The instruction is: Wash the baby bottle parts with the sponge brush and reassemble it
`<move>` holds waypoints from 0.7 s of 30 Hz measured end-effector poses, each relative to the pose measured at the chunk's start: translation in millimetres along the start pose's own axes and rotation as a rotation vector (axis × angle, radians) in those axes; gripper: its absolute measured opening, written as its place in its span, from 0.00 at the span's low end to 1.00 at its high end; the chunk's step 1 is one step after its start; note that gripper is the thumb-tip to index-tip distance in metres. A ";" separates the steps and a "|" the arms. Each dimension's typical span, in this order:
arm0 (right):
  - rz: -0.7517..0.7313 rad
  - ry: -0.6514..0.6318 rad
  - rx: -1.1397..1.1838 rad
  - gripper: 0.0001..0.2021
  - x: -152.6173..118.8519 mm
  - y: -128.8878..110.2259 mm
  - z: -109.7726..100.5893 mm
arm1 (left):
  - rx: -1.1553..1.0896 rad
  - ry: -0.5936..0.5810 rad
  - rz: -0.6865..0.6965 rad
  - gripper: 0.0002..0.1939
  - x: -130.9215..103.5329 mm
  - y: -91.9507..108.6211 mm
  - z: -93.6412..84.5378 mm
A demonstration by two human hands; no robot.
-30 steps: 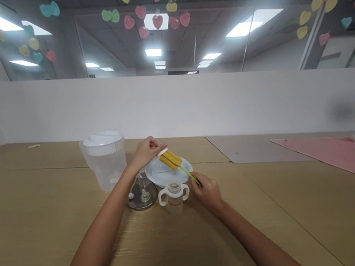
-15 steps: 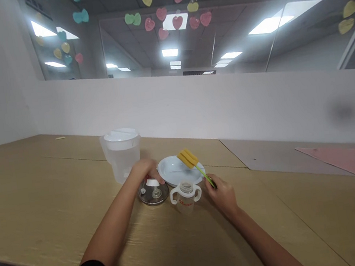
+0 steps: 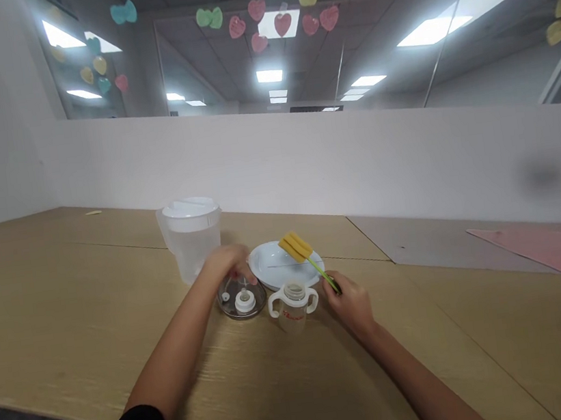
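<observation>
My right hand (image 3: 350, 300) is closed on the green handle of a brush with a yellow sponge head (image 3: 296, 246), held up over a white bowl (image 3: 268, 273). My left hand (image 3: 236, 263) is above a dark round tray (image 3: 232, 307); its fingers point down, and what they hold, if anything, is hard to make out. On the tray sit a white ring-shaped cap (image 3: 245, 301) and a small white piece (image 3: 226, 297). A clear bottle with two white handles (image 3: 292, 310) stands open-topped between my hands, in front of the bowl.
Behind my left hand stands a translucent pitcher with a white lid (image 3: 191, 232). A pink sheet (image 3: 559, 249) lies at the right on the wooden table (image 3: 283, 389). A white wall with a window above it rises behind.
The white cap under my left hand now rests lower on the tray, over the spot where a clear piece stood. My right hand and the brush have barely moved.
</observation>
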State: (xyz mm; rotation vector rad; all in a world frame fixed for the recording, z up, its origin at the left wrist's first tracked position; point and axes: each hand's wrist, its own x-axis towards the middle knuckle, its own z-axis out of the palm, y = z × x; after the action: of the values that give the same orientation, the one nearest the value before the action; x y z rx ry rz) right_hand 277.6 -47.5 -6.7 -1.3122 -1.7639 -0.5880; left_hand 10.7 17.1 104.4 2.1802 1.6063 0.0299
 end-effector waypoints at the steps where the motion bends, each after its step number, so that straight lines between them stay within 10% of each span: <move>1: 0.012 -0.008 0.006 0.14 0.1 -0.7 -0.4 | 0.012 0.004 0.019 0.17 -4.3 -1.3 -5.5; 9: 0.027 -0.045 0.018 0.14 -0.5 -2.5 -1.6 | 0.029 -0.036 0.510 0.35 -49.0 45.1 2.1; 15: 0.016 -0.035 0.008 0.14 0.3 -3.2 -2.8 | 0.175 0.002 0.531 0.27 -51.2 75.4 31.7; 21: -0.009 -0.037 0.005 0.14 -0.9 -4.7 -3.1 | 0.049 -0.008 0.551 0.20 -67.8 67.0 17.2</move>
State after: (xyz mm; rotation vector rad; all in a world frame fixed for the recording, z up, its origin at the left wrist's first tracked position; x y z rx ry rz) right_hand 274.4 -51.9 -5.3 -1.3197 -1.8010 -0.5680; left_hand 53.7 -66.4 128.1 2.5869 0.9646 0.1452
